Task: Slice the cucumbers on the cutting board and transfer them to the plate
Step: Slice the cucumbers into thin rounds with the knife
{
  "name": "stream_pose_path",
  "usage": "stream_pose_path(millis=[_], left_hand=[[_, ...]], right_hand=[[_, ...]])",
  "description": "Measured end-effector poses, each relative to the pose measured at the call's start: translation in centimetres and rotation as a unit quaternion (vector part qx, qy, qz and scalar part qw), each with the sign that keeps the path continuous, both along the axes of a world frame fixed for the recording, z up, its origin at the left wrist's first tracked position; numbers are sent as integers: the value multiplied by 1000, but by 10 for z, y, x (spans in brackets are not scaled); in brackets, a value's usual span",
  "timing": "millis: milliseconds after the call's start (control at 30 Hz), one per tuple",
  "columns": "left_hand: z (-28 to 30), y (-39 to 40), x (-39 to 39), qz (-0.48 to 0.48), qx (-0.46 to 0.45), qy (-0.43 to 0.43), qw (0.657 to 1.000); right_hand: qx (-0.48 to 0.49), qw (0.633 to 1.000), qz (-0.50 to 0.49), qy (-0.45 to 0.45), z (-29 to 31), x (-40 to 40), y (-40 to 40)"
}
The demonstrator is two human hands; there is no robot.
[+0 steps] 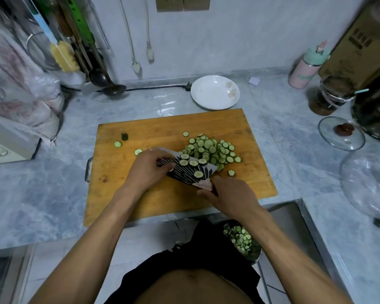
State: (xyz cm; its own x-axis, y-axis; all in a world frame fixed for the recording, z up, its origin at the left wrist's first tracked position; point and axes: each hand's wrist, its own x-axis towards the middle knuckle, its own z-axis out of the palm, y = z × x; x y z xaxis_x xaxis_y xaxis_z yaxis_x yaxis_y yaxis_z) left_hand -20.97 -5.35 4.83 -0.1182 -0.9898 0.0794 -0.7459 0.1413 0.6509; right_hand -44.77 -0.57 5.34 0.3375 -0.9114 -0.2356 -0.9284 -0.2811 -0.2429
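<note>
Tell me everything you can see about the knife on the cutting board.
The knife is a broad cleaver with a dark blade bearing pale radiating stripes and a pinkish patterned patch near the handle. It lies tilted, almost flat, over the wooden cutting board, beside the pile of cucumber slices. Several slices rest on its upturned face. The right hand grips the handle, which is mostly hidden; the left hand rests on the blade's far end.

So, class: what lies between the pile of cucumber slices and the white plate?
Head view: only bare wooden cutting board, up to its far edge by the white plate; pile.
</note>
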Motion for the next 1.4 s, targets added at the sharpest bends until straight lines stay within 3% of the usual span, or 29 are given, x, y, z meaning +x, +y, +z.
stream_pose_path(millis=[234, 367, 534, 668, 935, 1035, 1135, 1402], left_hand=[[0, -10, -1, -21, 41, -24, 999], [-6, -26, -9, 19, 34, -32, 999], [-7, -21, -13, 23, 61, 17, 998], [-6, -22, -14, -21, 75, -1, 997], [-11, -44, -22, 27, 74, -40, 996], [-5, -31, -21, -48, 105, 31, 993], [-2, -23, -17, -147, 146, 15, 978], [-9, -48, -25, -115, 100, -28, 988]], right_hand=[[-9, 999, 25, 24, 9, 5, -5], [-18, 999, 39, 34, 10, 9, -5], [-16, 998, 42, 44, 8, 7, -5], [-21, 998, 44, 39, 7, 5, -3], [-28, 998, 47, 31, 6, 12, -4], [-22, 999, 34, 23, 4, 14, -6], [-21, 999, 26, 21, 5, 14, -7], [-41, 998, 47, 29, 9, 16, 0]])
